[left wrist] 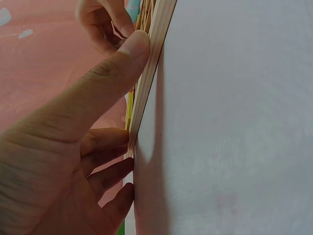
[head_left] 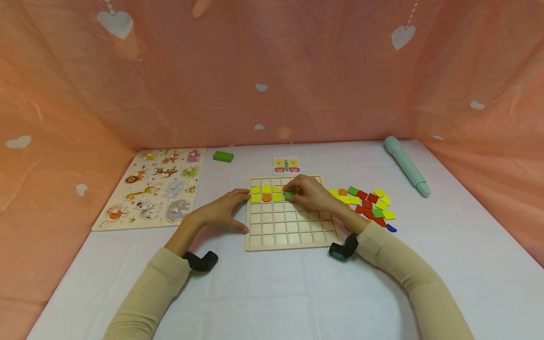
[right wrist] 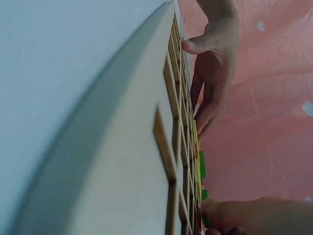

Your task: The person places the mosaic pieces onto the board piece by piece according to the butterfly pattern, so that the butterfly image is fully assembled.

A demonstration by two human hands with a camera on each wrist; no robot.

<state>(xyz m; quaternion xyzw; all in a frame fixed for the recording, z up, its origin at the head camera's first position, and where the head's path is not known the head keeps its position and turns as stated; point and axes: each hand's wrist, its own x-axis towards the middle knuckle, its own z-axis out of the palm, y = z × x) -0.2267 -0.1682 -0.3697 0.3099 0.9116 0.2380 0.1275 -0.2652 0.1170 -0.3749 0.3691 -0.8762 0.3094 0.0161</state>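
Right hand (head_left: 312, 192) reaches over the far part of the grid board (head_left: 280, 227), thumb and forefinger pinched together on a green square (head_left: 290, 194); left hand (head_left: 221, 210) lies along that board's left edge, thumb and fingers spread apart, tips touching the rim; the desk (head_left: 238, 297) carries everything under a white cover; at its far left corner lies an animal puzzle board (head_left: 140, 224), while the grid board sits mid-desk, nearer the far edge than the near one; a mint-green cylinder (head_left: 405, 165) slants by the far right corner; a butterfly card (head_left: 286, 165) lies between grid board and far edge, a green block (head_left: 223, 156) left of it; loose tiles (head_left: 367, 204) spread toward the right edge; the step in hand looks like filling the grid's far rows, where yellow squares (head_left: 277, 197) and an orange disc (head_left: 266, 198) already sit; the next move probably calls for settling the green square flat beside its yellow neighbour, board kept steady; whether it is seated, the fingers hide.
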